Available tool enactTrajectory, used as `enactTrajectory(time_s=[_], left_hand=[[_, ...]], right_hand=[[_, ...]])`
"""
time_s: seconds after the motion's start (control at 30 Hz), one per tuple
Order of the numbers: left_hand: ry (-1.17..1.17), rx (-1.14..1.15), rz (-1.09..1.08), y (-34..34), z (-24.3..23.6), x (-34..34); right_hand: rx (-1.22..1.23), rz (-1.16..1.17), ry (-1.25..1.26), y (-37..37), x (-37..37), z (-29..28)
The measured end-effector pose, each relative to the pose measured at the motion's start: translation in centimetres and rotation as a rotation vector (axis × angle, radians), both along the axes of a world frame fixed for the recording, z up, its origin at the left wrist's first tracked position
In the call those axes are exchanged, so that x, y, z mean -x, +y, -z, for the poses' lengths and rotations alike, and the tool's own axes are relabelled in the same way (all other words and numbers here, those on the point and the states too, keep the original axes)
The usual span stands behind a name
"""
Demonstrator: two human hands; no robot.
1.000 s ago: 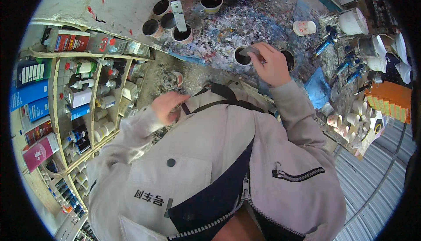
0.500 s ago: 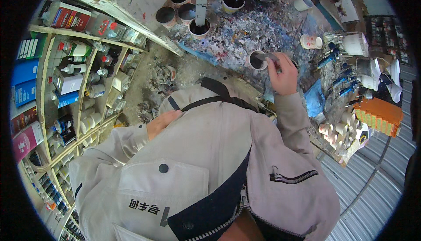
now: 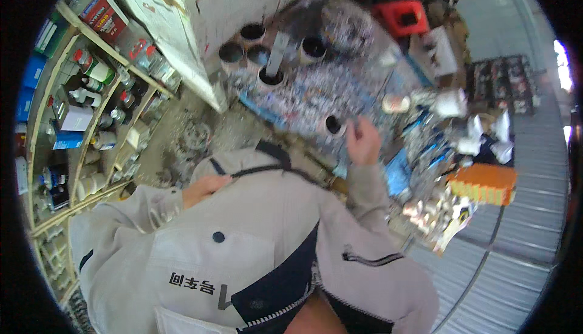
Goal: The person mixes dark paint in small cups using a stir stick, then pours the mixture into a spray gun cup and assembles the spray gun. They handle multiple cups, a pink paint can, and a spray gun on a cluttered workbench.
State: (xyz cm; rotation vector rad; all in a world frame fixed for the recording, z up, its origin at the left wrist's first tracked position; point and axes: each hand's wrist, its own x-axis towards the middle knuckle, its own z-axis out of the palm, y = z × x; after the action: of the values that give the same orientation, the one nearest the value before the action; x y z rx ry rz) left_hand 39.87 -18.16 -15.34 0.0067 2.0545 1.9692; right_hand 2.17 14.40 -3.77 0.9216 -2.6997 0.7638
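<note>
On the paint-spattered tabletop (image 3: 303, 112), a small cup (image 3: 334, 126) with dark contents stands just left of my right hand (image 3: 364, 143). The fingers of that hand are closed on a flat grey stirring stick (image 3: 351, 130), blurred by motion, at the cup's right side. My left hand (image 3: 207, 188) rests against the front of my light jacket, close to a dark strap; its fingertips are hidden. Farther back, a pale flat strip (image 3: 278, 54) stands in a dark-filled cup (image 3: 271, 79).
More dark-filled cups (image 3: 313, 48) stand behind. To the right are a white cup on its side (image 3: 396, 104), blue-handled brushes (image 3: 434, 152), a blue cloth (image 3: 398, 173), an orange box stack (image 3: 484, 182) and a pile of paper cups (image 3: 434, 212). Shelves with bottles (image 3: 94, 67) line the left.
The view has shifted and tilted, so the table appears lower and farther left. My right hand stays beside the small cup, with the stick now more at its right edge. My left hand stays put.
</note>
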Motion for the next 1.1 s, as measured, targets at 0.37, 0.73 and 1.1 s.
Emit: enactTrajectory(time_s=[0.37,0.73,1.1], left_hand=[[0.269,-0.022,-0.044,1.0,-6.0,1.2],[0.030,-0.132,-0.060,3.3,-6.9,1.3],[-0.186,-0.247,-0.047,4.4,-7.8,1.0]], right_hand=[[0.024,0.002,0.006,0.9,1.8,1.8],[0.007,-0.008,-0.030,1.3,1.8,1.6],[0.024,-0.072,-0.135,0.7,0.6,0.0]])
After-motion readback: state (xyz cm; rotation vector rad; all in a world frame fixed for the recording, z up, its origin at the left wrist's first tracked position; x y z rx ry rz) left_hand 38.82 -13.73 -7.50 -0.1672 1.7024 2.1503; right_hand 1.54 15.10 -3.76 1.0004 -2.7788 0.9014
